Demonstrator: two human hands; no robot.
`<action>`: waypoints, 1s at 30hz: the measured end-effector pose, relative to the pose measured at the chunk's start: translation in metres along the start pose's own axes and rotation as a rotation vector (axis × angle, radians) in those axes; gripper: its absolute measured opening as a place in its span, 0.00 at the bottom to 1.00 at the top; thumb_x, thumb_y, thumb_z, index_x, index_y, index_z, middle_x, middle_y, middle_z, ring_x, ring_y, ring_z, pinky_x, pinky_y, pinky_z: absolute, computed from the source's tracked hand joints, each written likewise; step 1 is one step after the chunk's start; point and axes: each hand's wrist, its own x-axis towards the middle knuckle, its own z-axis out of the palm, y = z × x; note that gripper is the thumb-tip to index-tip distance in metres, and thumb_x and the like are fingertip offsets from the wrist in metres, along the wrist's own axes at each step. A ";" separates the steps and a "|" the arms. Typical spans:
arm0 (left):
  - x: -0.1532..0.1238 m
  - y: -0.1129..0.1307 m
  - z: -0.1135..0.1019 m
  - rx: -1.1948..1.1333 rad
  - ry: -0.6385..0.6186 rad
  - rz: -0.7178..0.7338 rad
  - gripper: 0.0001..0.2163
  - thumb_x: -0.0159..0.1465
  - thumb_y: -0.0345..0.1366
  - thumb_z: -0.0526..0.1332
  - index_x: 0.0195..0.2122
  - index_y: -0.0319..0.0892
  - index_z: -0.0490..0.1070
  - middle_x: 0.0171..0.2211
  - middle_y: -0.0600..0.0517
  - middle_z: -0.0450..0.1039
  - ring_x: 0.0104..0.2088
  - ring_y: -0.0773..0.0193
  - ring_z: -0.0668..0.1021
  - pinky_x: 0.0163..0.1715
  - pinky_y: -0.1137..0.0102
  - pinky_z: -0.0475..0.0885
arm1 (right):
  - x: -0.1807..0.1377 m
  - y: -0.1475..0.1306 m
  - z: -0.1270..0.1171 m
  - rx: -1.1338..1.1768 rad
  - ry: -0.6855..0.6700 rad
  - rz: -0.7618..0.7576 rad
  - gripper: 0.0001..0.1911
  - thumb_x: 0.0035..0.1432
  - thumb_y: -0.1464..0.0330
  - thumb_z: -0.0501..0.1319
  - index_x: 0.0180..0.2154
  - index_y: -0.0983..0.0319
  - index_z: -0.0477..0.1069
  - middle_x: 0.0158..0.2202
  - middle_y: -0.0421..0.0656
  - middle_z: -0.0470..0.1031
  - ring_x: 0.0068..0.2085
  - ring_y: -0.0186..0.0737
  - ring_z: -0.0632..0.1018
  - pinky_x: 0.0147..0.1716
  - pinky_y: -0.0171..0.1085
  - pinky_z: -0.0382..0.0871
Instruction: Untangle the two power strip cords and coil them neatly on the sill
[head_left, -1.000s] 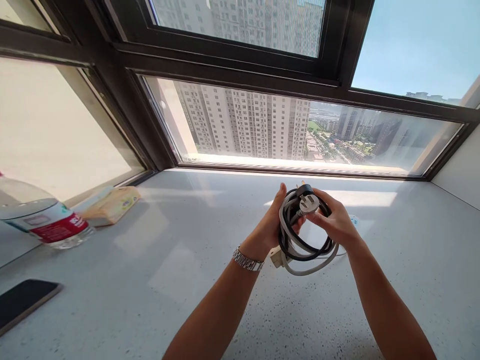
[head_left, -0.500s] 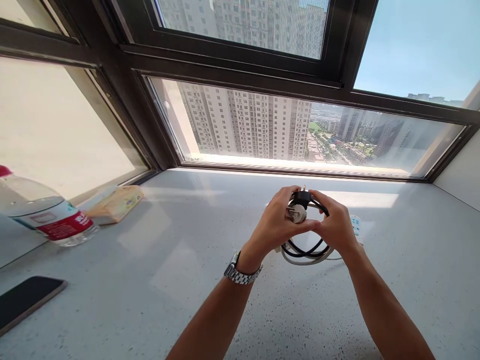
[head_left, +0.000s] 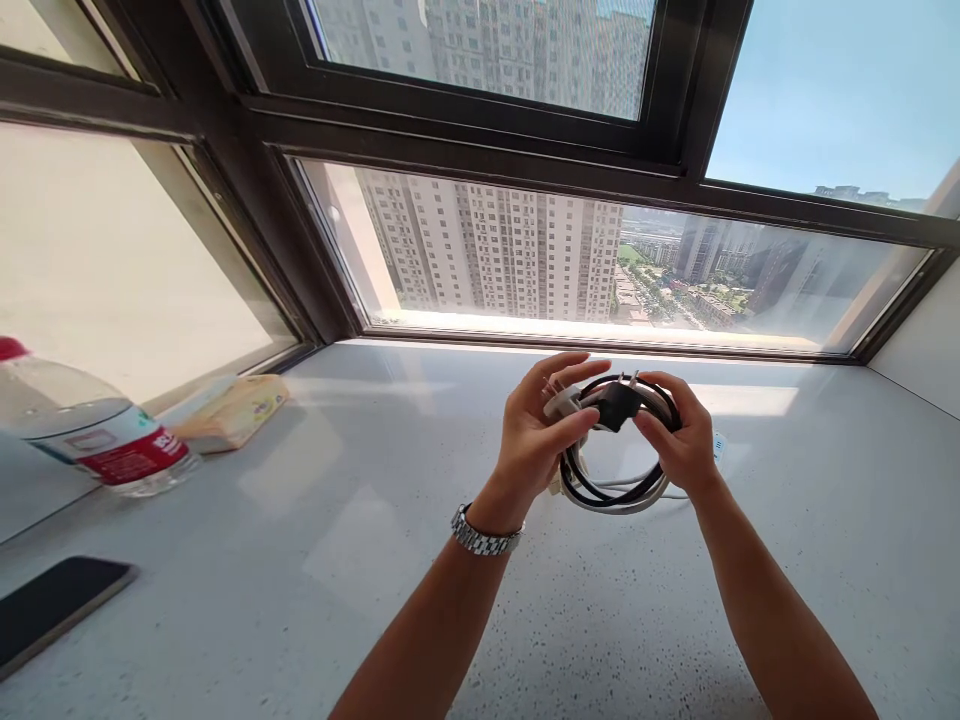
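Note:
Between my two hands hangs a coil of power cords [head_left: 611, 497], one black and one whitish, held above the counter. A black plug [head_left: 619, 405] sits at the top of the coil with its metal prongs pointing up. Left of it, a white plug [head_left: 562, 402] shows its prongs beside my left fingers. My left hand [head_left: 529, 430], with a silver watch [head_left: 486, 537] on the wrist, is closed round the plug side of the coil, thumb against the black plug. The right side of the looped cords is gripped by my right hand [head_left: 682, 435], thumb and fingers closed round them.
Behind my right hand, a white power strip [head_left: 719, 447] with blue sockets is partly hidden. Far left stand a plastic bottle [head_left: 112, 440], a pack of tissues [head_left: 236, 410] and a phone [head_left: 60, 605]. A dark window frame [head_left: 600, 345] edges the speckled counter [head_left: 360, 620].
My hands have moved apart a little and the coil has opened wider. The black plug has turned and sits lower; the white plug has shifted left.

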 end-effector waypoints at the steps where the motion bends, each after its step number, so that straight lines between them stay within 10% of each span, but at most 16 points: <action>1: 0.000 -0.001 0.001 -0.054 0.012 0.000 0.21 0.52 0.39 0.70 0.46 0.43 0.69 0.46 0.45 0.78 0.36 0.59 0.81 0.34 0.67 0.78 | -0.001 0.000 0.001 -0.001 0.017 -0.003 0.19 0.56 0.58 0.64 0.47 0.59 0.69 0.38 0.44 0.77 0.30 0.36 0.75 0.29 0.36 0.72; 8: -0.002 -0.005 0.013 0.134 0.180 0.145 0.19 0.61 0.43 0.64 0.50 0.44 0.62 0.43 0.48 0.77 0.26 0.71 0.77 0.28 0.74 0.75 | -0.006 -0.009 0.003 -0.008 -0.003 0.042 0.18 0.55 0.67 0.59 0.48 0.58 0.69 0.37 0.41 0.75 0.29 0.35 0.73 0.27 0.34 0.69; 18: 0.001 -0.002 0.007 0.065 0.168 -0.045 0.18 0.62 0.41 0.56 0.52 0.43 0.57 0.33 0.50 0.79 0.29 0.62 0.80 0.24 0.72 0.75 | -0.004 -0.014 0.000 -0.107 -0.186 -0.012 0.32 0.44 0.64 0.72 0.52 0.56 0.67 0.28 0.36 0.72 0.22 0.29 0.64 0.19 0.30 0.60; 30: 0.000 0.000 0.013 0.245 0.093 0.004 0.11 0.61 0.40 0.61 0.42 0.42 0.65 0.27 0.54 0.76 0.22 0.70 0.71 0.23 0.75 0.71 | -0.003 -0.019 0.000 -0.244 0.023 -0.272 0.23 0.46 0.58 0.73 0.43 0.58 0.74 0.39 0.45 0.78 0.31 0.37 0.76 0.22 0.32 0.70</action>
